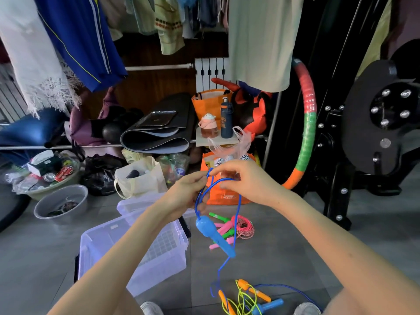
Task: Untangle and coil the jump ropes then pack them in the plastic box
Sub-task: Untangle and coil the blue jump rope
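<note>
I hold a blue jump rope up in front of me. My left hand grips its loops, and my right hand pinches the cord just beside it. One blue handle dangles below my hands. The cord trails down to a tangle of a yellow-green rope with orange handles and a second blue handle on the floor. A coiled pink rope with pink and green handles lies further off. The clear plastic box stands open at lower left, partly hidden by my left forearm.
The box's lid lies behind it. An orange bag sits behind my hands. A grey basin and a bowl of clutter are at left. A colourful hoop and black gym machine stand right. Clothes hang overhead.
</note>
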Available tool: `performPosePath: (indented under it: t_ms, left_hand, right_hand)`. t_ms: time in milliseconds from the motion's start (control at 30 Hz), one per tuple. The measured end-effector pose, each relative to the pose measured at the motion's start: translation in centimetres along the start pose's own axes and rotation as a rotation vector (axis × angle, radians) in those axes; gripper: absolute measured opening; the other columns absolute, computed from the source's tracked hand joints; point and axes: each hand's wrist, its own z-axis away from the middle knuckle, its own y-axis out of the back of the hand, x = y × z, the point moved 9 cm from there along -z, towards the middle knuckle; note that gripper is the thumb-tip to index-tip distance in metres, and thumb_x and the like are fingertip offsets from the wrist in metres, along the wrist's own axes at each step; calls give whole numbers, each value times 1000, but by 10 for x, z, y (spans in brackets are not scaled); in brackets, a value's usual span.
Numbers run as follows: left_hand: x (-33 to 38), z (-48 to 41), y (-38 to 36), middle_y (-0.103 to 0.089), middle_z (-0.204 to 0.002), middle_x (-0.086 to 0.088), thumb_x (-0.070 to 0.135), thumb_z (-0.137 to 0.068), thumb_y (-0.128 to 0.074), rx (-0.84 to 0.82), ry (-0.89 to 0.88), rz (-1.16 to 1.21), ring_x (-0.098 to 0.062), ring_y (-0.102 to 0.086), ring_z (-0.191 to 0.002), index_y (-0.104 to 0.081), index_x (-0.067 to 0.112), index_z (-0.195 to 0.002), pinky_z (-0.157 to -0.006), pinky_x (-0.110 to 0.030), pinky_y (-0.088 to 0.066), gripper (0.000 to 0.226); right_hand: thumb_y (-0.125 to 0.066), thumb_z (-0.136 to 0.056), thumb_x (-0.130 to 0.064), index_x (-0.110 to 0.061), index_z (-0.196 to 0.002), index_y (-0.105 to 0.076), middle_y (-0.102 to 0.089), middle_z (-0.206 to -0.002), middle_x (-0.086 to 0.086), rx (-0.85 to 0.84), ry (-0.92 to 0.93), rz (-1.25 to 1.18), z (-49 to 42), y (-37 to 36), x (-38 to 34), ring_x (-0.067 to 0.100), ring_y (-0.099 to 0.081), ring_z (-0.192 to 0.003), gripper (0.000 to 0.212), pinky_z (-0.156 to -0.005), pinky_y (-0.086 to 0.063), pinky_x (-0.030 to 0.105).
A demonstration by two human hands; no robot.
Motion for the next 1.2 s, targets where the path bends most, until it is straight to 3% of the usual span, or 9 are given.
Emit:
performPosePath:
  t_ms: [133, 267, 467, 567, 667, 767, 900, 1033, 1200]
  left_hand:
    - [-2, 1, -11, -29, -49, 3, 14, -101, -30, -106, 76, 195, -5, -18, -38, -59, 12, -105, -39, -16, -14, 29]
    - [8, 6, -15, -26, -45, 6, 12, -97, -31, -183, 121, 280, -2, -17, -36, -60, 2, -110, -38, -16, -10, 33]
    - [26, 15, -8, -16, -47, 7, 18, -71, -69, -277, 119, 510, -4, -9, -38, -74, 4, -92, -32, -12, -16, 26]
    - [19, 12, 0, -20, -44, 8, 18, -53, -86, -272, 111, 564, -4, -11, -38, -71, 3, -102, -31, -12, -19, 53]
    - [10, 7, 7, -28, -42, 7, 18, -61, -80, -224, 136, 615, -3, -12, -38, -68, 5, -108, -30, -13, -22, 50]
    - [2, 3, 21, -26, -40, 6, 19, -81, -55, -87, 150, 586, -2, -16, -31, -72, 10, -102, -31, -15, -17, 28]
    - [-1, 3, 26, -25, -42, 5, 18, -85, -45, -14, 122, 530, -3, -21, -30, -72, 12, -104, -33, -15, -14, 33]
    - [2, 2, 25, -46, -53, -1, 13, -92, -40, 11, 81, 439, -11, -41, -40, -61, 10, -113, -38, -18, -36, 30]
    - [6, 2, 23, -66, -72, -6, 0, -93, -33, 23, 50, 463, -18, -65, -61, -59, 4, -99, -50, -24, -53, 27]
  right_hand:
    - [-51, -73, 14, -8, -101, -67, -55, -89, 1, 122, 154, 225, 0, 15, -1, 5, -45, -82, 39, -73, -34, 9]
    - [-54, -80, -2, -8, -94, -64, -58, -86, 0, 372, 66, 318, 8, 35, 38, 11, -47, -83, 18, -73, -39, 25]
    - [-64, -85, -33, -21, -70, -66, -67, -69, -4, 408, -605, -304, 75, -22, 171, 10, -60, -66, 19, -72, -46, 33]
    - [-63, -87, -20, -7, -70, -66, -63, -60, 3, 367, -743, -609, 105, -65, 186, 5, -57, -56, 21, -73, -42, 28]
    - [-62, -88, -23, -10, -76, -64, -43, -50, 1, 454, -807, -741, 108, -61, 188, 8, -43, -42, 18, -51, -38, 19]
    - [-60, -89, -20, -18, -71, -59, -30, -50, -7, 627, -786, -794, 91, -26, 176, 1, -24, -37, 18, -35, -21, 14]
    - [-52, -91, -11, -16, -69, -50, -40, -54, -7, 605, -546, -743, 53, 21, 121, 2, -31, -43, 23, -39, -24, 11]
    - [-59, -87, -12, -24, -77, -64, -64, -74, -15, 612, -311, -313, 33, 54, 63, 5, -60, -76, 17, -70, -45, 20]
    - [-58, -88, -17, -14, -87, -70, -67, -78, -9, 641, -195, 195, 36, 65, 31, 9, -57, -70, 12, -65, -42, 26]
